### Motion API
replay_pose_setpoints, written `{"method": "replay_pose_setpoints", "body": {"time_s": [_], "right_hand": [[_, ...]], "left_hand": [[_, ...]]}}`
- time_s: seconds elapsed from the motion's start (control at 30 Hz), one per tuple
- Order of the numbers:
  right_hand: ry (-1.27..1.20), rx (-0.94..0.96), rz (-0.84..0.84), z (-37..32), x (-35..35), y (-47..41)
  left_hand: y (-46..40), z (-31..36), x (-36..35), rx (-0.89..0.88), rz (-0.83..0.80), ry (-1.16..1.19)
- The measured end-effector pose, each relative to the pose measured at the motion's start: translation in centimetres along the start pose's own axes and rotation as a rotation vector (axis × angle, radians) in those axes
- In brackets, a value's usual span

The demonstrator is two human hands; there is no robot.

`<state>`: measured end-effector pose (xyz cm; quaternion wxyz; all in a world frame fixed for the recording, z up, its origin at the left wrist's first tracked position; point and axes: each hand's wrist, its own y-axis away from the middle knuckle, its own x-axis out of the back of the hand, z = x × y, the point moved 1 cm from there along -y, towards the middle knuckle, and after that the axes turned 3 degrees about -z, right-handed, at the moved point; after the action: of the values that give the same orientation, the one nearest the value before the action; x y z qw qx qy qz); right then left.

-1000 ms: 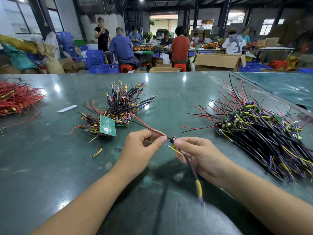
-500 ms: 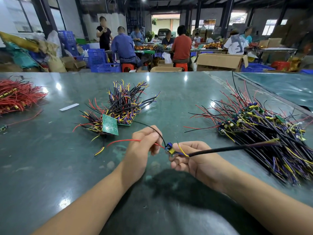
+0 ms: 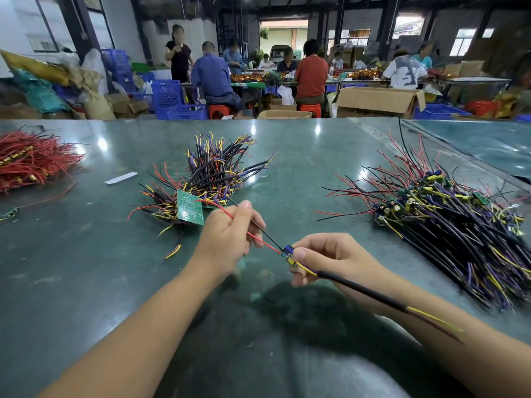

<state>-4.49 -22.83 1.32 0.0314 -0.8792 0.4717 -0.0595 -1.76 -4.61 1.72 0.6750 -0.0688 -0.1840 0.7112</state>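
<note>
My right hand [image 3: 330, 258] pinches a small blue circuit module [image 3: 288, 252] just above the green table. A black sleeved cable [image 3: 365, 291] with yellow and red ends trails from the module over my right forearm toward the lower right. A thin red wire [image 3: 258, 239] and a thin black wire [image 3: 268, 238] run from the module up and left through my left hand [image 3: 227, 239], whose fingers curl round them. The wires' free ends stick out past my left thumb toward a green circuit board [image 3: 190, 208].
A small heap of wired modules [image 3: 212, 173] lies mid-table behind my left hand. A large heap of the same [image 3: 448, 219] fills the right side. Red wires [image 3: 31, 162] are piled far left, with a white strip [image 3: 120, 178] nearby. People work at tables beyond.
The sleeved cable has swung from pointing right to trailing down over my right forearm. The red and black wires now run straight up-left through my left hand, which has moved slightly left and up.
</note>
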Motion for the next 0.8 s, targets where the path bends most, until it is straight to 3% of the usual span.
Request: {"method": "replay_pose_setpoints", "body": {"time_s": [0.2,0.3,0.53,0.6,0.67,0.8], "right_hand": [[0.113,-0.016,-0.097,-0.3,1.0,0.4],[0.186,-0.033,-0.143,-0.2,1.4,0.6],[0.109,-0.020,-0.146,-0.1,1.8,0.2],[0.110,-0.006,-0.133,0.1,1.5,0.1],[0.151,0.017,-0.084,0.4,1.2,0.0],[0.197,0.078,0.046,0.4,1.0,-0.3]], "left_hand": [[-0.9,-1.6,1.3,0.023,0.010,-0.123],[-1.3,-1.7,1.8,0.068,0.047,-0.040],[-1.0,-1.0,1.3,0.196,0.098,0.248],[-0.7,-0.7,1.0,0.242,0.022,0.384],[0.0,-0.4,0.4,0.257,-0.160,0.451],[1.7,-0.3,-1.6,0.206,-0.446,0.233]]}}
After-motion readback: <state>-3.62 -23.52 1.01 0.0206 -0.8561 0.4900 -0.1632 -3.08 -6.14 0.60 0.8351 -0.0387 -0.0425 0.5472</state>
